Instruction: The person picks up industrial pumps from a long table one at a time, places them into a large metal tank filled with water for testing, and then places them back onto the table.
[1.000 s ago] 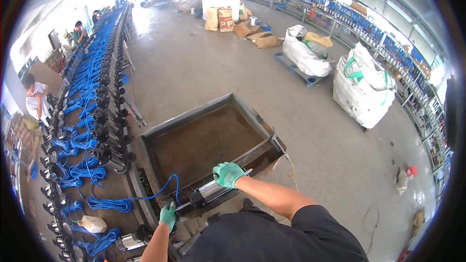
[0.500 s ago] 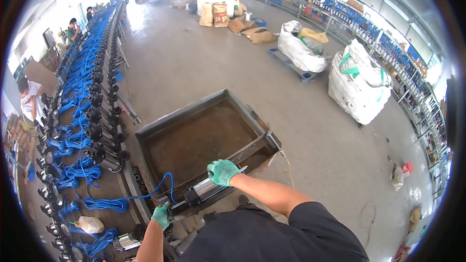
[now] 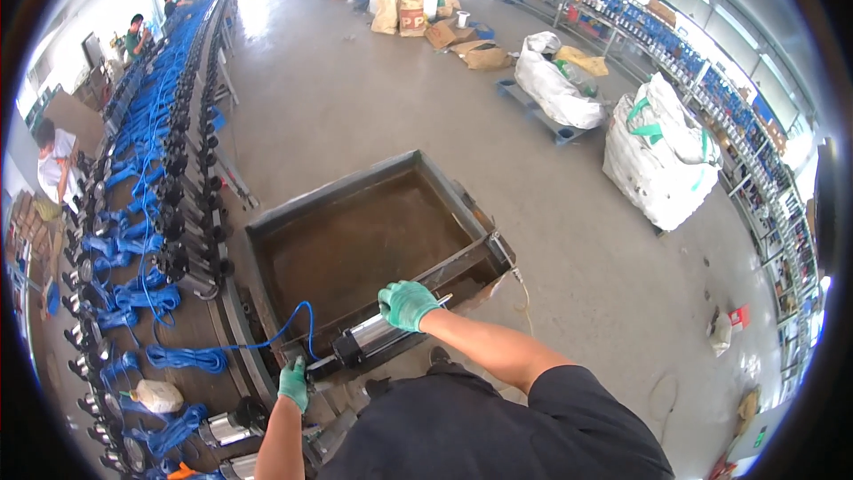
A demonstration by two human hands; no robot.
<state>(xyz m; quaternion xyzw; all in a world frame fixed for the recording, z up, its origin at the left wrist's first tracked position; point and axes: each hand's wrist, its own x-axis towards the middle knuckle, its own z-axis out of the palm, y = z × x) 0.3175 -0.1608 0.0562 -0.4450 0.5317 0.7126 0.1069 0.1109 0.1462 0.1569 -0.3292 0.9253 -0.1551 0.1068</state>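
Note:
A silver cylindrical pump (image 3: 373, 331) with a black end lies on the front rim of a metal tank (image 3: 329, 202) that holds brownish water. My right hand (image 3: 407, 305), in a green glove, is curled over the pump's right end. Down by the tank's near left corner, my left hand (image 3: 294, 384), also gloved in green, is closed next to a dark fitting beyond the pump's black end; what its fingers hold is hidden. From the pump area a blue cable (image 3: 310, 320) arches up and runs left to a coiled bundle (image 3: 187, 357) on the conveyor line.
On the left, a long line (image 3: 213, 302) carries rows of pumps with blue cable coils. A whitish plastic bottle (image 3: 158, 396) lies there. Large white sacks (image 3: 662, 156) stand on the right floor, before stocked racks. A person in white (image 3: 57, 160) is beyond the line.
The view has shifted slightly, showing more of the line's near end and an orange item there. Both hands keep nearly the same places at the pump and the tank corner.

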